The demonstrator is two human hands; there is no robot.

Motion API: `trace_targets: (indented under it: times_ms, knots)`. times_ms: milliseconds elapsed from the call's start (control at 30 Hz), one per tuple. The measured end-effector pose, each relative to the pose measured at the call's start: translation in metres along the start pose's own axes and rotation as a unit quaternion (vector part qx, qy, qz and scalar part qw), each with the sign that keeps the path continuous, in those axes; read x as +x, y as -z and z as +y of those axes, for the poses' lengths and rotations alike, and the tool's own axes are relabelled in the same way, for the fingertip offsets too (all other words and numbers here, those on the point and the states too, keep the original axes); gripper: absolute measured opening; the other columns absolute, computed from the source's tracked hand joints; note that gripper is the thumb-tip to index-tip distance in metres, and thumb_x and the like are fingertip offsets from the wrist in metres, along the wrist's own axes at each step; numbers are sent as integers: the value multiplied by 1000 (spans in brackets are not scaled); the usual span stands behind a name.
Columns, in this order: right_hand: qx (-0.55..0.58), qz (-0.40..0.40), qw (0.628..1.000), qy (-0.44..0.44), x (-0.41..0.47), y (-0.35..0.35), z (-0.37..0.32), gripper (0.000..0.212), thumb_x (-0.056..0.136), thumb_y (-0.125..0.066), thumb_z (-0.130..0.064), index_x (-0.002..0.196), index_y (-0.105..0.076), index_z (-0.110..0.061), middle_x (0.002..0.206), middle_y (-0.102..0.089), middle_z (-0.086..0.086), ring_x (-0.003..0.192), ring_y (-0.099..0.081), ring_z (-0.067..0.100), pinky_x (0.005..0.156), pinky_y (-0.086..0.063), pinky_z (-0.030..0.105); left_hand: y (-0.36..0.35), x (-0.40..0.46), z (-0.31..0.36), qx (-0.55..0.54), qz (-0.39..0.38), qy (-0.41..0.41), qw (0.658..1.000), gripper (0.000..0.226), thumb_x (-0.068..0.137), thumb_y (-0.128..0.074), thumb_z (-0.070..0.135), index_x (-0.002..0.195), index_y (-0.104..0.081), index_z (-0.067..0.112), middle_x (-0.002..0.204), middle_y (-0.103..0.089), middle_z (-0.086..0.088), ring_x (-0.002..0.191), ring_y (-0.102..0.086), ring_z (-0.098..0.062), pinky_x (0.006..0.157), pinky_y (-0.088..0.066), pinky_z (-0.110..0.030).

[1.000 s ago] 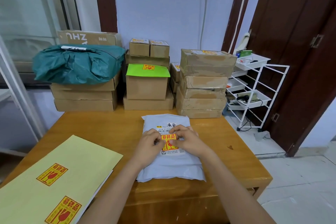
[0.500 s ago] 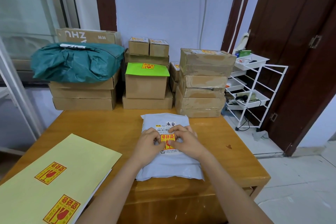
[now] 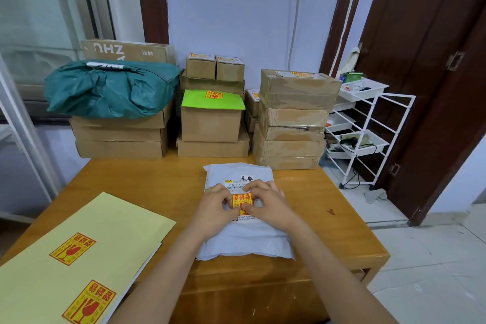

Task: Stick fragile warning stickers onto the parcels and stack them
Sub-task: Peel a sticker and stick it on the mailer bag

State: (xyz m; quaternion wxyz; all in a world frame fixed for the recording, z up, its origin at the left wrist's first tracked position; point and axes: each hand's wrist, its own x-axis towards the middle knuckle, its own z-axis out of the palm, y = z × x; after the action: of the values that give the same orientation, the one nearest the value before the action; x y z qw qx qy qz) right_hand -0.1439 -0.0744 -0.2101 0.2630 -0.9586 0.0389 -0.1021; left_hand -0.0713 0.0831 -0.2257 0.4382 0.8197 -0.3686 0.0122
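Pressing down with both hands, I hold a yellow and red sticker (image 3: 242, 202) on the white parcel bag (image 3: 246, 239), which lies flat in the middle of the wooden table (image 3: 147, 181). My left hand (image 3: 214, 212) and right hand (image 3: 269, 208) have bent fingers on the sticker's edges; whether it is stuck all over, I can't quite see. Near left lies a yellow sheet (image 3: 79, 258) with two more stickers. Far back stand brown boxes (image 3: 292, 118).
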Motion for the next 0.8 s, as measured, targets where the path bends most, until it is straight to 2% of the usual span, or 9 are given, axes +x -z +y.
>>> trace_targets:
  times_ms: [133,233,467,567,800]
  knots:
    - [-3,11,1000,1,1,-1,2,21,86,-65,-39,79,-48,-29,119,-48,-23,110,-33,5,93,-20,27,1,0,1,-3,-6,5,1000,37,73,-74,9,62,-42,25,80,-46,4,78,-41,-4,66,-32,-14]
    - [1,19,1000,-3,0,-2,2,24,83,-67,-39,92,-47,-28,117,-47,-21,109,-33,4,91,-20,26,1,0,1,3,-8,7,1000,35,73,-74,12,64,-43,23,81,-46,3,78,-41,-3,66,-32,-13]
    - [0,13,1000,-19,2,-1,0,25,81,-68,-37,91,-47,-29,116,-46,-17,110,-34,7,90,-20,26,2,3,2,9,-11,18,1000,33,73,-73,20,65,-42,24,80,-44,4,77,-41,-9,65,-33,-16]
    - [-23,8,999,-24,4,-1,-2,24,83,-64,-37,93,-45,-28,118,-46,-12,108,-33,9,87,-19,26,1,5,4,21,-10,32,999,33,76,-72,15,65,-42,22,80,-43,4,77,-42,-11,64,-33,-16]
    - [-33,-15,999,-38,9,1,-6,18,88,-57,-37,94,-46,-25,115,-44,-7,108,-32,11,91,-22,26,3,16,10,52,-24,71,996,34,79,-70,14,62,-40,19,76,-38,4,63,-38,-7,56,-30,-18]
